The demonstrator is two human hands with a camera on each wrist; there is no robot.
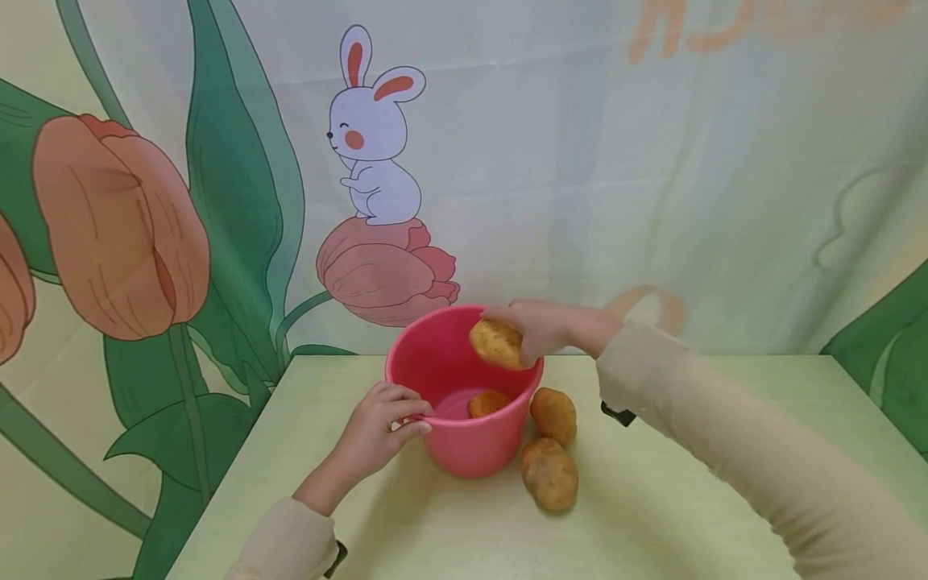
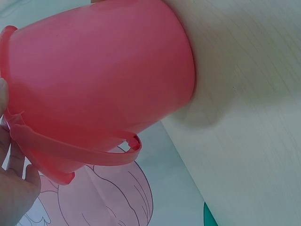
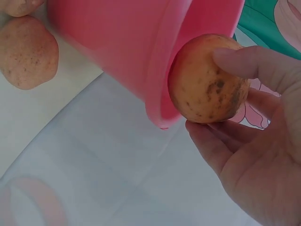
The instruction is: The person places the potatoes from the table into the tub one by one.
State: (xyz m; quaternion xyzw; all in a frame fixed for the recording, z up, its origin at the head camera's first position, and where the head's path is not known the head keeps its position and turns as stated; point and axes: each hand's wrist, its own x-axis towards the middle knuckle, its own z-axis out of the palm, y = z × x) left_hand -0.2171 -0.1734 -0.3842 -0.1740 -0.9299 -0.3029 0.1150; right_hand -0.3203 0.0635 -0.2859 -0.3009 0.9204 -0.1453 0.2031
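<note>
A pink plastic bucket [image 1: 464, 447] stands on the pale green table [image 1: 652, 515]. My left hand [image 1: 377, 431] grips its near rim by the handle [image 2: 80, 153]; the bucket's side [image 2: 103, 80] fills the left wrist view. My right hand [image 1: 540, 326] holds a potato [image 1: 496, 342] over the bucket's far rim, fingers curled round the potato [image 3: 207, 80] in the right wrist view. One potato [image 1: 487, 403] lies inside the bucket. Two more potatoes [image 1: 554, 415] [image 1: 549, 474] lie on the table just right of it.
A printed backdrop with a rabbit [image 1: 373, 133] and tulips [image 1: 119, 225] hangs right behind the table. The table's left edge [image 1: 232, 467] runs close to my left forearm.
</note>
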